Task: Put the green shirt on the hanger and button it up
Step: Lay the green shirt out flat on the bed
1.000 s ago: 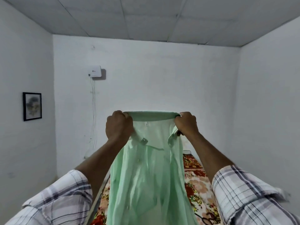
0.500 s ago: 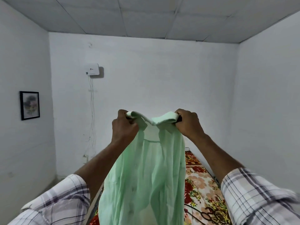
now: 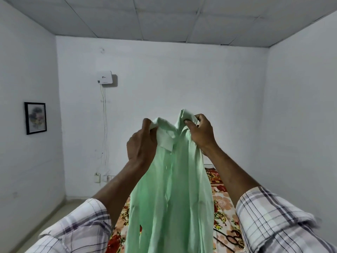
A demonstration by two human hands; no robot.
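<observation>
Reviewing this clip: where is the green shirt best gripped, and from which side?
Grip the green shirt by its collar, one hand at each end, coming in from the two sides. The collar is the top band, and the limp cloth hangs straight below it. The left hand and right hand pinch it there.

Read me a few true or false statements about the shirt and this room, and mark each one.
1. The left hand and right hand both grip the green shirt at its collar. True.
2. The shirt lies flat on the bed. False: it hangs in the air above the floral bedsheet.
3. Thin wires hang below the white box on the back wall. True.
4. A picture hangs on the right-hand wall. False: the framed picture is on the left-hand wall.
</observation>
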